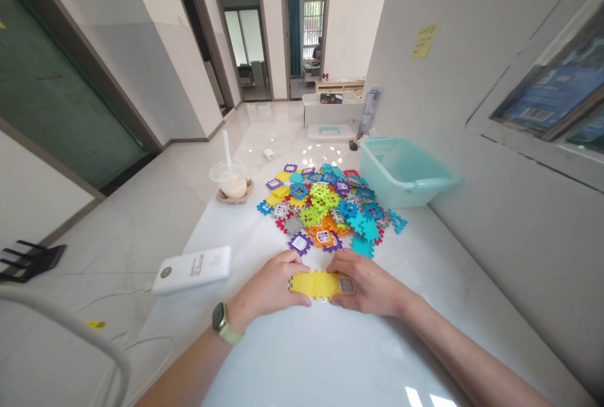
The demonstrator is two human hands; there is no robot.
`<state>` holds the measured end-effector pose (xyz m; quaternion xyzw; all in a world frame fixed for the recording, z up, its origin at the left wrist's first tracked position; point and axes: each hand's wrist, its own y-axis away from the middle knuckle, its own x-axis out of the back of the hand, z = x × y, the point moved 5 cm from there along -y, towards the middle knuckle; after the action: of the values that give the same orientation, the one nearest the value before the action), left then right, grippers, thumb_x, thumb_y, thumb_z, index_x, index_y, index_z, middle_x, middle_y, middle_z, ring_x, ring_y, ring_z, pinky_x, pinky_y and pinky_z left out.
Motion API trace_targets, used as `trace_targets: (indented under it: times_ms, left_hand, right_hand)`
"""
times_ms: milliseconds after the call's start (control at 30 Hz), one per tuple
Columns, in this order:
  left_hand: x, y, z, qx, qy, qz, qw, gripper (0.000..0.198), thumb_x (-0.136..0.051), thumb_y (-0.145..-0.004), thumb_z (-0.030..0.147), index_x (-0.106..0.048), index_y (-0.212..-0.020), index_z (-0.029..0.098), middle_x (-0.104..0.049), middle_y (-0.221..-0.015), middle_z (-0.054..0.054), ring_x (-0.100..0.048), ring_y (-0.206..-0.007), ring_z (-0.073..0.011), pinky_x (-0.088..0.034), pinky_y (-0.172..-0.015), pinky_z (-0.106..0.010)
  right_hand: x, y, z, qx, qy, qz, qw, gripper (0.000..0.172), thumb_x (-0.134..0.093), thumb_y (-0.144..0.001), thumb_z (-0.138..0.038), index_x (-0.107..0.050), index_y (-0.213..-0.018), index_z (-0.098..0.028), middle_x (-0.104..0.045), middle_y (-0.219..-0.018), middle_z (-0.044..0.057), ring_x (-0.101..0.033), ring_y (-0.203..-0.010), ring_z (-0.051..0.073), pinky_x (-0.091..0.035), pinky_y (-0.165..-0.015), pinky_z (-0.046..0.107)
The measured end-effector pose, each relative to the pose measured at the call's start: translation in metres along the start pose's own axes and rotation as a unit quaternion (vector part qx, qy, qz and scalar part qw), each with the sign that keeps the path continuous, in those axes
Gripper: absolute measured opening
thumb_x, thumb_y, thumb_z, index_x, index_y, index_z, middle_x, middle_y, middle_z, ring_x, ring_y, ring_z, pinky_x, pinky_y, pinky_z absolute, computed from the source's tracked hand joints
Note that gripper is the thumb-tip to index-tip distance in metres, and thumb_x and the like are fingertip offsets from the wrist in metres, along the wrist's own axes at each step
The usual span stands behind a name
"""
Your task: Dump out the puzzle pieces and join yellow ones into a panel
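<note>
My left hand [268,287] and my right hand [363,281] grip the two ends of a row of joined yellow plastic waffle-block tiles [318,285] just above the white marble counter [330,356]. The right end of the row carries a grey tile printed with a window. Directly ahead of my fingers lies a loose heap of interlocking tiles [321,206] in purple, blue, teal, orange, green, yellow and grey. A teal tile [362,246] and a purple one [299,243] at the heap's near edge lie closest to my hands.
A white power bank [191,270] lies left of my left hand, and a lidded cup with a straw [229,179] stands on a brown dish. A teal plastic tub [401,171] sits right of the heap, against a wall. A seated person [317,50] shows through a far doorway.
</note>
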<state>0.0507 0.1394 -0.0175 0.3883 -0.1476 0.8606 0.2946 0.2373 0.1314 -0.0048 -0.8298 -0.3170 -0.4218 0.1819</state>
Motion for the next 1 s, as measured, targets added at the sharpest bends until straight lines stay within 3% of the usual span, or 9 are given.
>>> trace_targets:
  times_ms: [300, 500, 600, 667, 767, 833, 933, 1000]
  left_hand:
    - [0.005, 0.001, 0.003, -0.002, -0.024, -0.018, 1.0, 0.05, -0.088, -0.067, 0.041, -0.069, -0.11, 0.021, -0.06, -0.103, -0.004, -0.06, -0.097, -0.0237, -0.05, -0.087, -0.034]
    - [0.015, 0.002, 0.002, -0.007, -0.047, 0.015, 0.999, 0.02, -0.07, -0.087, 0.028, -0.068, -0.106, 0.022, -0.063, -0.108, -0.005, -0.059, -0.105, -0.0223, -0.047, -0.092, -0.032]
    - [0.01, 0.001, 0.002, -0.028, -0.045, -0.006, 0.999, 0.02, -0.071, -0.085, 0.025, -0.07, -0.105, 0.022, -0.066, -0.104, -0.003, -0.062, -0.099, -0.0204, -0.048, -0.087, -0.029]
    - [0.006, 0.001, 0.001, -0.023, -0.045, -0.024, 0.998, 0.019, -0.073, -0.083, 0.027, -0.071, -0.101, 0.023, -0.068, -0.09, -0.001, -0.064, -0.084, -0.018, -0.048, -0.078, -0.027]
    - [-0.001, 0.004, 0.0, -0.014, -0.037, -0.054, 0.998, 0.013, -0.075, -0.08, 0.033, -0.074, -0.091, 0.024, -0.062, -0.062, 0.006, -0.058, -0.058, -0.013, -0.046, -0.069, -0.025]
    - [-0.006, 0.006, 0.003, -0.034, -0.019, -0.078, 0.996, 0.012, -0.073, -0.082, 0.036, -0.074, -0.078, 0.024, -0.058, -0.054, 0.007, -0.054, -0.051, -0.0111, -0.045, -0.065, -0.025]
    - [-0.01, 0.005, 0.014, -0.095, 0.002, -0.068, 0.993, 0.014, -0.077, -0.078, 0.034, -0.074, -0.07, 0.023, -0.066, -0.068, 0.003, -0.061, -0.067, -0.0141, -0.048, -0.074, -0.026]
    - [-0.009, 0.002, 0.02, -0.127, -0.001, -0.035, 0.991, 0.018, -0.084, -0.07, 0.033, -0.076, -0.084, 0.024, -0.07, -0.091, -0.001, -0.063, -0.091, -0.0198, -0.046, -0.093, -0.031]
  right_hand:
    - [0.001, 0.0, 0.002, -0.029, -0.007, -0.007, 1.0, 0.038, -0.078, -0.075, -0.032, -0.067, -0.108, -0.018, -0.063, -0.101, 0.007, -0.06, -0.094, 0.024, -0.048, -0.081, 0.035]
    - [-0.005, 0.002, 0.005, -0.013, -0.055, -0.005, 0.998, 0.074, -0.079, -0.072, -0.057, -0.059, -0.129, -0.016, -0.06, -0.118, 0.014, -0.057, -0.109, 0.029, -0.048, -0.094, 0.04]
    - [-0.007, 0.003, 0.004, 0.006, -0.067, 0.0, 0.998, 0.05, -0.074, -0.081, -0.048, -0.063, -0.121, -0.019, -0.06, -0.118, 0.012, -0.058, -0.109, 0.026, -0.048, -0.095, 0.038]
    - [-0.007, 0.004, 0.004, 0.009, -0.059, 0.007, 0.998, 0.033, -0.07, -0.086, -0.039, -0.065, -0.113, -0.02, -0.059, -0.118, 0.011, -0.057, -0.109, 0.026, -0.048, -0.096, 0.038]
    - [-0.006, 0.002, 0.006, -0.005, -0.012, 0.047, 0.999, 0.032, -0.066, -0.089, -0.034, -0.063, -0.117, -0.021, -0.057, -0.125, 0.013, -0.054, -0.114, 0.028, -0.048, -0.097, 0.042]
    - [-0.006, -0.001, 0.007, -0.016, 0.018, 0.074, 0.997, 0.031, -0.061, -0.092, -0.032, -0.061, -0.121, -0.02, -0.057, -0.124, 0.014, -0.055, -0.112, 0.028, -0.048, -0.096, 0.043]
    - [-0.011, -0.004, 0.004, -0.007, 0.037, 0.08, 0.996, 0.022, -0.053, -0.097, -0.03, -0.064, -0.112, -0.02, -0.061, -0.114, 0.013, -0.058, -0.102, 0.027, -0.05, -0.088, 0.041]
    - [-0.014, -0.005, -0.001, 0.02, 0.032, 0.069, 0.997, 0.019, -0.05, -0.098, -0.03, -0.067, -0.103, -0.021, -0.063, -0.109, 0.011, -0.059, -0.099, 0.025, -0.05, -0.086, 0.039]
